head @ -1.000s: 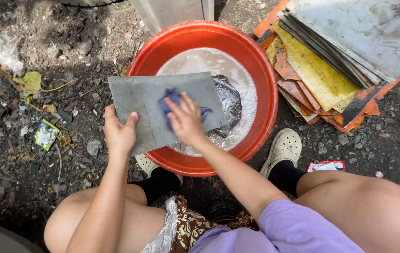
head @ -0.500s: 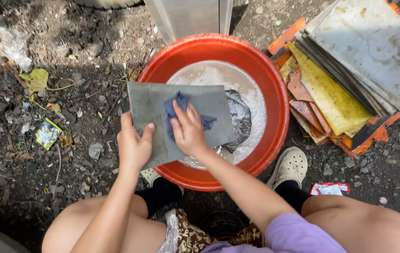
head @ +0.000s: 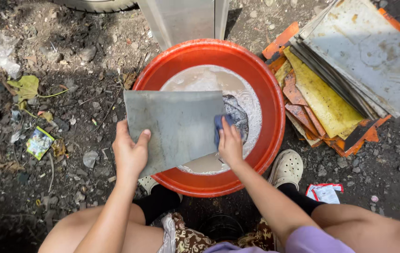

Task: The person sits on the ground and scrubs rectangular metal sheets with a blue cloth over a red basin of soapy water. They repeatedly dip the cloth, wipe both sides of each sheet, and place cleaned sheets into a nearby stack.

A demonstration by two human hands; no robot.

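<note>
A flat grey metal sheet [head: 175, 126] lies tilted across the red plastic basin [head: 270, 93], which holds soapy, murky water [head: 200, 79]. My left hand [head: 129, 152] grips the sheet's lower left corner, thumb on top. My right hand [head: 229, 143] presses a blue scrubbing cloth [head: 219, 126] against the sheet's right edge. A dark wet rag or object [head: 237, 115] sits in the water just right of the sheet.
A stack of dirty metal and orange and yellow sheets [head: 350, 70] lies to the right on the ground. An upright metal panel [head: 181, 18] stands behind the basin. Dirt, stones, leaves and litter [head: 38, 143] cover the left. My beige clogs [head: 286, 168] flank the basin.
My right hand has slid the blue cloth from the middle of the sheet to its right edge. My left hand still holds the lower left corner.
</note>
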